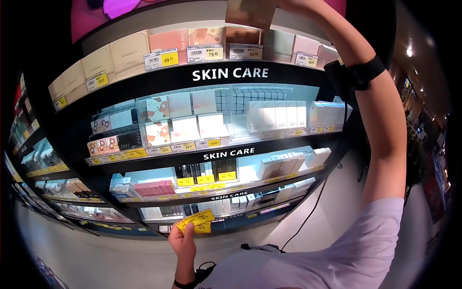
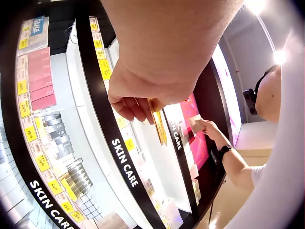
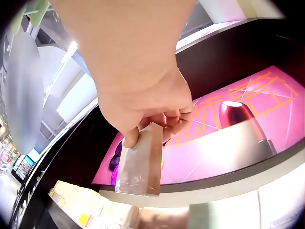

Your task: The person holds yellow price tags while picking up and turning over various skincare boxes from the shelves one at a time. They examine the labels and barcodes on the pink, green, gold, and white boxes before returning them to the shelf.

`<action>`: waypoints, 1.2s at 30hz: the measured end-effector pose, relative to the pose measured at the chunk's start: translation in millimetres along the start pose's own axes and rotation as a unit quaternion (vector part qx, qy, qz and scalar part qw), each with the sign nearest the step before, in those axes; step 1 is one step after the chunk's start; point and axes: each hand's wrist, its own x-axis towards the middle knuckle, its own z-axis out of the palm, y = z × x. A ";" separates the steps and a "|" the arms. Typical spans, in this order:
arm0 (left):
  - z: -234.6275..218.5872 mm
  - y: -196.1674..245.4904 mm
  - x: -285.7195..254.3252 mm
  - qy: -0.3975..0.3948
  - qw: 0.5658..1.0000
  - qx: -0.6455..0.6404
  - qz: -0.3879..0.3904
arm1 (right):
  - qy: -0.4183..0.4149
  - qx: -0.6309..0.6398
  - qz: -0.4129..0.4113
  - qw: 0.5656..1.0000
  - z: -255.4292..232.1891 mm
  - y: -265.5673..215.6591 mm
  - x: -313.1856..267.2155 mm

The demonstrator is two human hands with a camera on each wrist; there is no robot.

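My right hand [image 3: 147, 102] pinches a flat brownish cosmetics box [image 3: 138, 164] between thumb and fingers. In the head view this box [image 1: 250, 13] is raised above the top shelf, overlapping the gap behind the row of boxes there. Low in front of the shelves, my left hand [image 1: 183, 243] holds several yellow price tags [image 1: 199, 221], fanned out under the thumb. Seen edge-on in the left wrist view, the tags [image 2: 159, 125] stick out past the curled fingers. A brown box [image 1: 244, 36] stands on the top shelf just below the raised one.
Pale boxes [image 1: 130, 50] and a pink box [image 1: 168, 41] line the top shelf, with price labels [image 1: 205, 53] along its edge. Lower shelves hold white boxes [image 1: 276, 115] and pink boxes [image 1: 154, 188]. A lit pink advertising panel [image 3: 228, 129] stands behind the top shelf. A black cable [image 1: 308, 216] hangs at right.
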 end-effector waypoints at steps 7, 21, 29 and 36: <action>47.8 -13.8 -1.0 0.043 0.999 -0.006 0.027 | -0.033 0.057 -0.097 0.993 23.5 21.6 -5.3; 88.7 -11.8 -11.6 0.076 0.996 0.021 0.045 | -0.014 0.063 -0.131 0.989 46.9 44.0 0.3; 90.8 -8.0 -10.2 0.074 0.996 0.015 0.054 | -0.012 0.021 -0.090 0.996 38.0 39.7 0.1; 85.7 -6.8 -6.3 0.072 0.995 0.029 0.060 | -0.018 0.009 -0.108 0.994 57.0 52.5 10.2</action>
